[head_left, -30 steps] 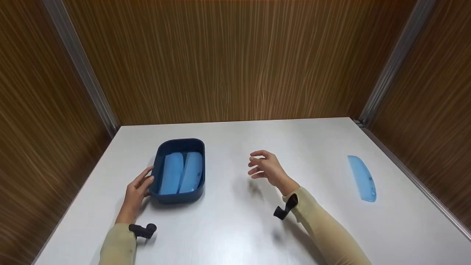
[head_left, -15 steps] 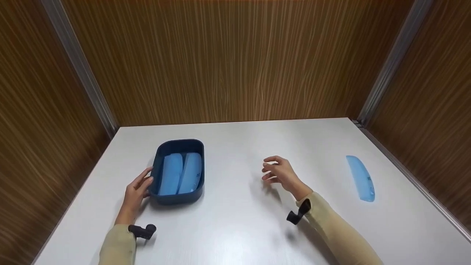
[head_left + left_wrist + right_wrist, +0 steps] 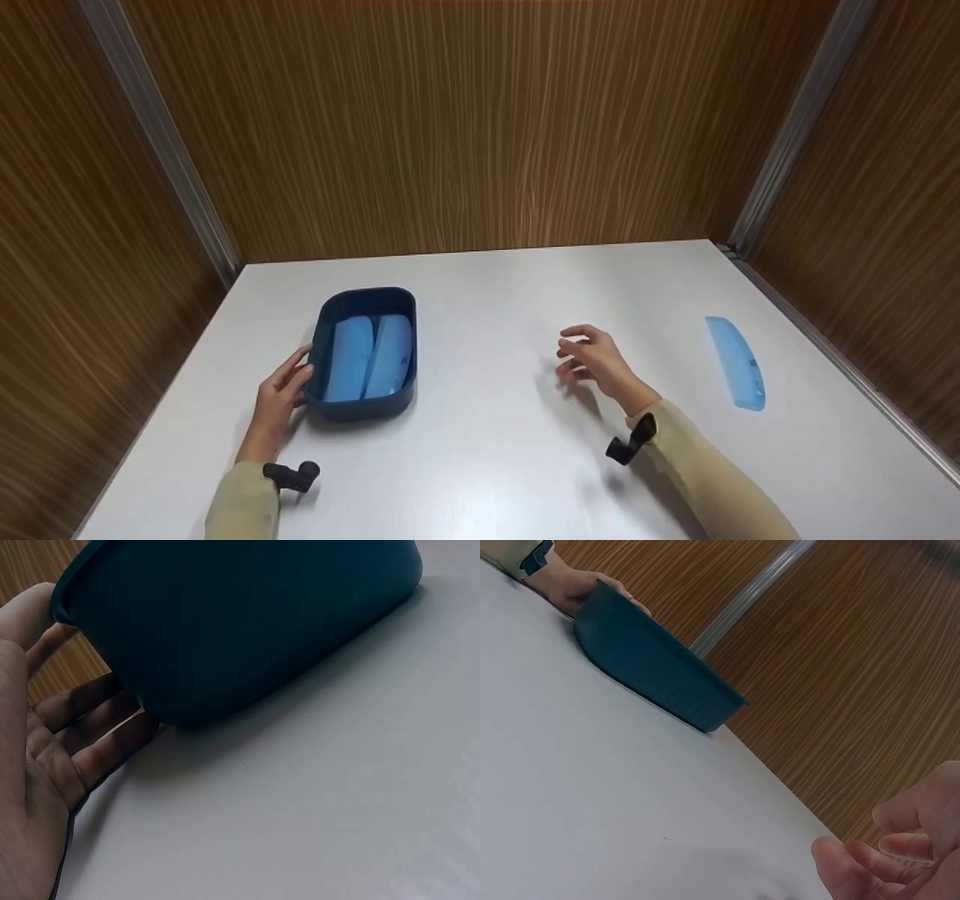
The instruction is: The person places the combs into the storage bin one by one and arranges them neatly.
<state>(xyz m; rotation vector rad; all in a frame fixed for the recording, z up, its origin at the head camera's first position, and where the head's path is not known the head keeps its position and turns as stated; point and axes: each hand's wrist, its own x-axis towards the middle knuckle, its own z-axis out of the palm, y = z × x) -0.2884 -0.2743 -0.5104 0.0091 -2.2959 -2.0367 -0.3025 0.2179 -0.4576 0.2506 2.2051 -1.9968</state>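
Note:
A dark blue rectangular box (image 3: 362,410) with rounded corners stands on the left of the table. Two light blue pieces with curved backs, a left piece (image 3: 349,358) and a right piece (image 3: 389,355), lie side by side inside it. My left hand (image 3: 279,394) rests its fingertips against the box's outer left side, thumb at the rim in the left wrist view. Over the middle right of the table, my right hand (image 3: 592,362) holds nothing, its fingers loosely bent. Farther right lies a third light blue piece (image 3: 736,363), straight on one edge, with small dark marks.
The white table (image 3: 480,465) is bounded by a wood-grain panel (image 3: 480,127) at the back and similar panels on both sides. Metal strips run up the corners. A black wrist device (image 3: 291,476) sits on each beige sleeve.
My right hand has moved right and slightly nearer, away from the box and toward the third light blue piece. My left hand and the box have stayed in place.

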